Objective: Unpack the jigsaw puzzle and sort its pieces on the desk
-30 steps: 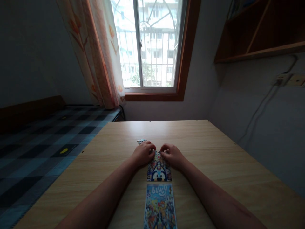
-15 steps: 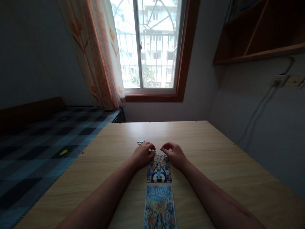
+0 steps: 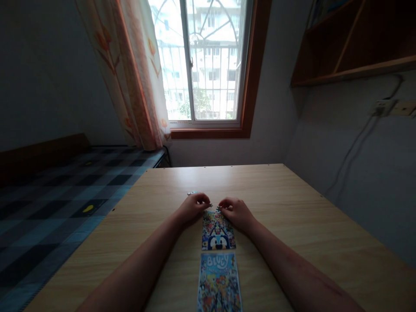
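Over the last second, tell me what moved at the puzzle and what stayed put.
The left hand drew a little away from the top edge of the partly built puzzle, fingers curled as if pinching a small piece, too small to confirm. The right hand lifted briefly, then came back down at the puzzle's top right corner. The puzzle, the picture card below it, the loose pieces and the table stayed as they were.

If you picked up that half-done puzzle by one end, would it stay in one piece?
Probably not. The puzzle lies flat on the table and looks thin, made of many small joined pieces, so it would likely sag and break apart. It seems light, so a push might slide it. The left hand and right hand sit at its far edge.
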`<state>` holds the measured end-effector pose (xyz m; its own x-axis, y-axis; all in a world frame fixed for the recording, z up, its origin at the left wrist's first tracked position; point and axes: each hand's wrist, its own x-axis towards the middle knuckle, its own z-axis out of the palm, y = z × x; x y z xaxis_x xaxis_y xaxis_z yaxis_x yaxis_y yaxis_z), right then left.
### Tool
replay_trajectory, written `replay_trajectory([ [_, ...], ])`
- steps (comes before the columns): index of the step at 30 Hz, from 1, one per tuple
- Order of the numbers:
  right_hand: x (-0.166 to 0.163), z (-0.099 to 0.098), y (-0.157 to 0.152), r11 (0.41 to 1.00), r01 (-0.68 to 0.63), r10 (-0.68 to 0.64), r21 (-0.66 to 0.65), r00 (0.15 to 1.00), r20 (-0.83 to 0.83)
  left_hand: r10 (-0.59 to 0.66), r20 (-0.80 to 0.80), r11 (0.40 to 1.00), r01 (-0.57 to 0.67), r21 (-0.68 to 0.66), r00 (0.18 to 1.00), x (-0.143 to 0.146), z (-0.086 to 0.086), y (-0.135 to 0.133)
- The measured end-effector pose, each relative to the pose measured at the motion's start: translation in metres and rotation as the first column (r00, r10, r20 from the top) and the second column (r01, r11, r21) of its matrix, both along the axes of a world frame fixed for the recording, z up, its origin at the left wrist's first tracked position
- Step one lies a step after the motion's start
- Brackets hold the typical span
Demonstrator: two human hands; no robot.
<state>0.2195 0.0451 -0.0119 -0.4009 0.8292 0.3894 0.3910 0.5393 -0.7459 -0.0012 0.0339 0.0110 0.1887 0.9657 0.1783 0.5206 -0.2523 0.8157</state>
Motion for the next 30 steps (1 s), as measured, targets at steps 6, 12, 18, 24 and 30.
replay_trajectory([
  [6, 0.000, 0.000, -0.001, 1.000, -0.004, 0.004, 0.006, 1.000, -0.001, 0.064, 0.274, 0.997, -0.047, -0.068, 0.960, -0.002, -0.001, 0.004],
  [12, 0.000, 0.000, 0.000, 1.000, -0.006, 0.006, 0.003, 1.000, -0.002, 0.179, 0.357, 0.982, -0.146, -0.119, 0.917, -0.006, 0.001, 0.007],
  [18, 0.002, -0.001, 0.000, 1.000, -0.017, 0.017, 0.006, 1.000, -0.007, 0.335, 0.329, 0.941, -0.330, -0.071, 0.883, -0.015, 0.004, 0.014],
  [24, 0.002, 0.000, 0.000, 1.000, -0.014, 0.014, 0.018, 1.000, 0.004, 0.456, 0.237, 0.873, -0.483, 0.066, 0.858, -0.035, -0.003, 0.022],
  [30, 0.001, 0.001, -0.001, 1.000, -0.010, 0.009, 0.027, 1.000, 0.017, 0.503, -0.090, 0.859, -0.485, 0.161, 0.860, -0.043, -0.004, 0.016],
])
